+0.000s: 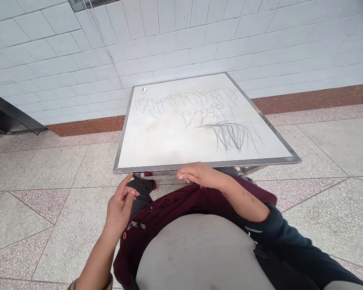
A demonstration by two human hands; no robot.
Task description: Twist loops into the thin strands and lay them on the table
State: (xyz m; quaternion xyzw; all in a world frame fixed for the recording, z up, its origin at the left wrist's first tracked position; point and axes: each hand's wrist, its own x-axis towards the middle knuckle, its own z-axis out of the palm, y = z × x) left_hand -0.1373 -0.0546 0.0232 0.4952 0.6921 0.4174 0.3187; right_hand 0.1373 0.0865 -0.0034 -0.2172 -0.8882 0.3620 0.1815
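My left hand (121, 203) is raised just off the table's near left corner. Its index finger is stretched out and the thumb stands apart from it; I see nothing held there. By the middle of the near edge is my right hand (196, 175), its fingers curled and pressed together. Whatever it may pinch is too thin or hidden to make out. On the white tabletop (157, 141), thin looped wires (199, 94) with loose tails lie in rows towards the back. A bunch of thin dark straight wires (232, 135) is spread at the right.
A small red and white object (144, 90) lies in the table's far left corner. A grey metal rim (272, 129) borders the tabletop. Behind it rises a tiled wall (169, 44) with a hanging cable (101, 36). Speckled floor (87, 209) surrounds the table.
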